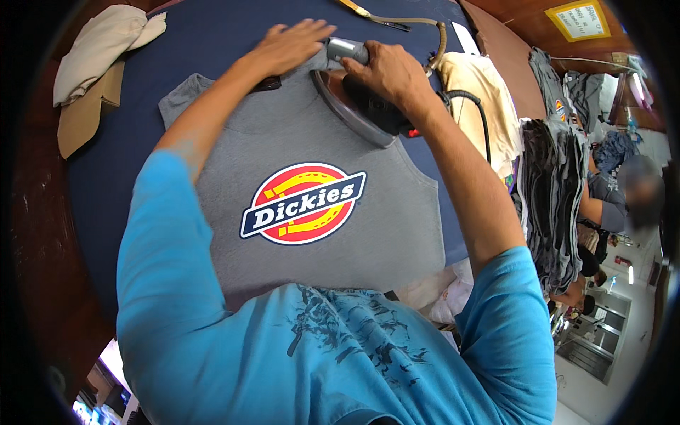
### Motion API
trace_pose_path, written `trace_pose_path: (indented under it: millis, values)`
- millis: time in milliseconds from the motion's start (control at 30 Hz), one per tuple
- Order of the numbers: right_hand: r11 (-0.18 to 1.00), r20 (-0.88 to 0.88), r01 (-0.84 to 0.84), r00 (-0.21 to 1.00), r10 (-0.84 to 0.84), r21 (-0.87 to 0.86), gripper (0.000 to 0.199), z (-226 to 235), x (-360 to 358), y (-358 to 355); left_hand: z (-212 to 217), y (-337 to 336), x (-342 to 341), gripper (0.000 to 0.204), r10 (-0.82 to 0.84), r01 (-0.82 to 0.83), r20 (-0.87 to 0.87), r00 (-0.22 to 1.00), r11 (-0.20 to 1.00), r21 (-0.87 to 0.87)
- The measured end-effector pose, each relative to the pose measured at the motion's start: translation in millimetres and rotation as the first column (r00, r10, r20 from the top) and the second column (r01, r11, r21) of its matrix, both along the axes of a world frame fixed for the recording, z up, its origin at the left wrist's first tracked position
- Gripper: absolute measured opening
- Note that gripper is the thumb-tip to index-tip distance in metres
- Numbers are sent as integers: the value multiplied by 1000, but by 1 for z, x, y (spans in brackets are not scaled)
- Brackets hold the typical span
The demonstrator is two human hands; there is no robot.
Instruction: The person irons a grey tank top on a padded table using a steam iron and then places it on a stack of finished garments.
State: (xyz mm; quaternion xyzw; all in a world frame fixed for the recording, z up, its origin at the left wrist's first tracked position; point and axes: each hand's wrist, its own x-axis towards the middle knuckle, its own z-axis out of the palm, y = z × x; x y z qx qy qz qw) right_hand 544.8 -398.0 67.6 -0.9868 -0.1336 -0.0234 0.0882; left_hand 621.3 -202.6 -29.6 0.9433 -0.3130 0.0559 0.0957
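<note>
A grey garment [333, 262] with a red, yellow and navy printed emblem [303, 203] lies spread on a dark blue ironing surface [142, 131]. My right hand [398, 76] is closed round the grey handle of a clothes iron [368, 117], whose soleplate rests at the garment's upper right, beside the neckline. My left hand [292, 47] reaches across the neck area with its fingers stretched out, lying on the far edge of the cloth. A small dark label [268, 85] shows under my left wrist. The fingertips of my left hand are close to the iron's handle.
A hose [443, 42] and black cord [476, 106] run from the iron. Cream cloth [482, 106] lies right, with a hanging stack of dark garments [552, 198] beyond. Beige fabric [106, 42] and cardboard [86, 117] sit far left. Other people work at far right.
</note>
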Motion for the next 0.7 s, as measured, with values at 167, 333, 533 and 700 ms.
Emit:
trace_pose_path:
  millis: [167, 333, 533, 700]
  values:
    - [997, -65, 70, 995, -71, -12, 49, 3, 23, 11, 4, 163, -53, 42, 383, -371, 52, 922, 915, -158]
    - [999, -70, -26, 997, 27, 26, 51, -4, 27, 21, -8, 189, -84, 35, 503, -509, -80, 861, 851, -130]
    - [999, -108, -37, 993, 40, 30, 54, 0, 32, 33, -1, 196, -76, 31, 621, -633, -130, 773, 768, -96]
    - [998, -129, -66, 989, 67, 9, 51, 5, 25, 48, -17, 200, -72, 21, 574, -571, 29, 818, 817, -83]
